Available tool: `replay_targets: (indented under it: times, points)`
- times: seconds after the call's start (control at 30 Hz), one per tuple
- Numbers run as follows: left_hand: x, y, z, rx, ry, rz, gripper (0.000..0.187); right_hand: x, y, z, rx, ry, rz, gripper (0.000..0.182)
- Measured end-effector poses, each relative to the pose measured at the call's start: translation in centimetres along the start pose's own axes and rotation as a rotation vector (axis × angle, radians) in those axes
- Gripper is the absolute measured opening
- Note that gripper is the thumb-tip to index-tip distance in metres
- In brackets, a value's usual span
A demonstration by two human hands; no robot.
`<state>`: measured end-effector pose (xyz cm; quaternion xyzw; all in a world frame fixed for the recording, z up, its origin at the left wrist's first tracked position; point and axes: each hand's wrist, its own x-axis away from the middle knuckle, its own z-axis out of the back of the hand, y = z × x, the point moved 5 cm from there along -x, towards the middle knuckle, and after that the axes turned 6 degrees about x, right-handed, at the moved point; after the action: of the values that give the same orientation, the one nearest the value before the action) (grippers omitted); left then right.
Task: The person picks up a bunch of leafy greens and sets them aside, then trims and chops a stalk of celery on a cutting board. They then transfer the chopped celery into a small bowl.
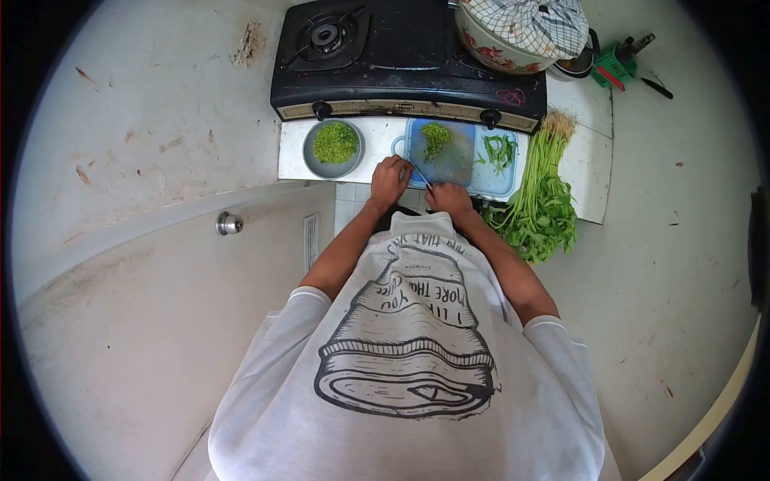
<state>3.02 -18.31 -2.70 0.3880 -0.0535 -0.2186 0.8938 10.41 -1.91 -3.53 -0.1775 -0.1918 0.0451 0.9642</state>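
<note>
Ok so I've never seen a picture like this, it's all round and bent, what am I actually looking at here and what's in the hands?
The camera sits on a person's head and looks straight down, so the wide lens bends everything; the printed white shirt fills the bottom. Both bare hands reach to a blue cutting board on the floor. The left hand rests at the board's near left edge. The right hand seems to hold a thin knife, though it is small. Chopped greens lie on the board, more fill a grey bowl, and a bunch of leafy stalks lies at the right. Beyond is a black gas stove with a cloth-covered pot.
</note>
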Motion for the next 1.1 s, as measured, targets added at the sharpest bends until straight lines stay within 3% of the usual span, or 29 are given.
replay_targets:
  times: [0.17,0.57,0.67,0.77,0.87,0.97,1.1]
  points:
    - [0.1,-0.2,-0.2,0.036,0.002,0.081,0.008,-0.8,0.0,-0.2,0.001,-0.039,-0.019,0.039]
    - [-1.6,1.4,-0.7,-0.051,0.027,-0.077,0.006,-0.5,1.7,0.6,0.006,-0.019,-0.116,0.043]
    - [-1.8,0.4,-1.5,0.017,-0.015,0.008,0.005,-0.3,1.3,1.3,-0.01,-0.06,-0.097,0.044]
    - [-1.6,-1.6,-2.4,0.141,0.115,0.074,0.011,-0.4,1.4,0.9,-0.013,-0.045,-0.09,0.042]
    - [-1.5,-2.9,-2.4,0.343,0.154,0.36,0.021,-0.3,1.3,0.9,-0.001,-0.037,-0.092,0.04]
    - [-1.4,-3.8,-2.6,0.368,0.113,0.485,0.026,-0.3,1.6,0.4,-0.02,0.025,-0.056,0.04]
    - [-1.3,-4.0,-2.7,0.381,0.122,0.48,0.028,-0.3,1.3,0.7,-0.001,-0.018,-0.049,0.039]
